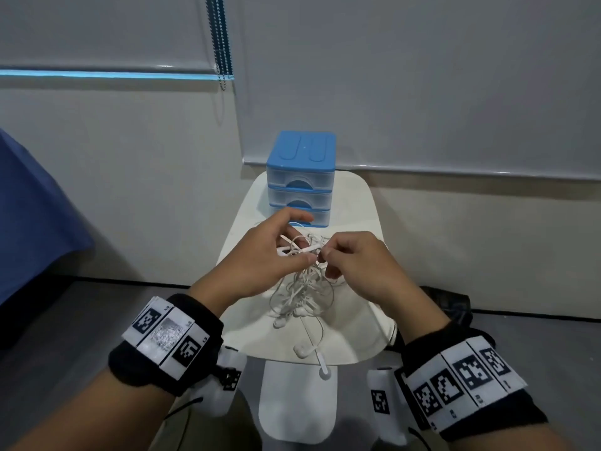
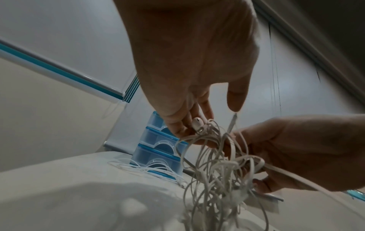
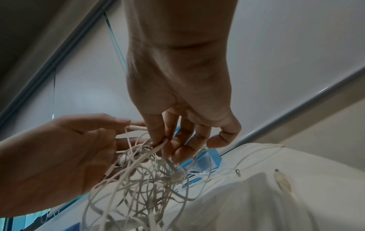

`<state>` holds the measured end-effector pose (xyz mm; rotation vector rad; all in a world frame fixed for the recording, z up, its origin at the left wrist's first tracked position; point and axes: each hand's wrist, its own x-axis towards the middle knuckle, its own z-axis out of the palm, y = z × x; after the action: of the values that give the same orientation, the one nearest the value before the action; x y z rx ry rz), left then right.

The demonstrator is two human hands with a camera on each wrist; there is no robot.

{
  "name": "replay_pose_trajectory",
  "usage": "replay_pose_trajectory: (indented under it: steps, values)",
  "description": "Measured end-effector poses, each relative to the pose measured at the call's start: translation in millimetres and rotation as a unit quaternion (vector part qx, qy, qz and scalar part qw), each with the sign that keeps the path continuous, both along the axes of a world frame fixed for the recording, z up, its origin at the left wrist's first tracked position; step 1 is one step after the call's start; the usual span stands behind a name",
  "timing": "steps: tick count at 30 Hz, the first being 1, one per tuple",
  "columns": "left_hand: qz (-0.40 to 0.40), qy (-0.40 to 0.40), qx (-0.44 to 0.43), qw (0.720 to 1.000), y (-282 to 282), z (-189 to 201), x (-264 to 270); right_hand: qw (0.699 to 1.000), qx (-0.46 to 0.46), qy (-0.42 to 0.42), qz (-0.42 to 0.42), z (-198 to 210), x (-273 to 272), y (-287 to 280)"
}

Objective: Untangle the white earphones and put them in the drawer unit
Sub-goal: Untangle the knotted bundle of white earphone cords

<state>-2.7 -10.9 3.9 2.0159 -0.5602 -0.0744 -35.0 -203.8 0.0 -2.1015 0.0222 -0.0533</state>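
A tangled bunch of white earphones (image 1: 304, 288) hangs between both hands above the white tabletop (image 1: 354, 203). My left hand (image 1: 294, 249) grips the top of the tangle, with an earbud (image 2: 197, 123) held against its fingers. My right hand (image 1: 325, 253) pinches cable strands (image 3: 158, 146) right beside it. The lower loops trail down onto the table, and one earbud (image 1: 302, 351) and a plug (image 1: 324, 372) lie at the front edge. The blue drawer unit (image 1: 300, 177) stands just behind the hands with all three clear drawers closed.
A second thin white cable (image 2: 150, 169) lies on the table around the foot of the drawer unit. Blue cloth (image 1: 32, 222) hangs at the left. A bead chain (image 1: 222, 43) dangles from the blind. A dark bag (image 1: 450, 304) sits on the floor at the right.
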Motion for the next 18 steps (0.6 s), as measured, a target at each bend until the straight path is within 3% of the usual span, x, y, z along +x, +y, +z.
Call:
replay_pose_trajectory:
  steps: [4,11,18]
  values:
    - [-0.025,0.036,-0.022,0.999,-1.2,0.9,-1.1,1.0,0.011,-0.006,0.0,-7.4,2.7,2.1]
    - [0.019,0.047,-0.043,0.998,-5.0,4.9,-1.3,0.998,0.003,-0.059,-0.021,-7.8,0.3,-2.2]
    - [0.006,0.051,-0.055,0.997,-12.4,4.9,-1.9,0.991,0.058,-0.1,-0.068,-9.9,1.6,-1.9]
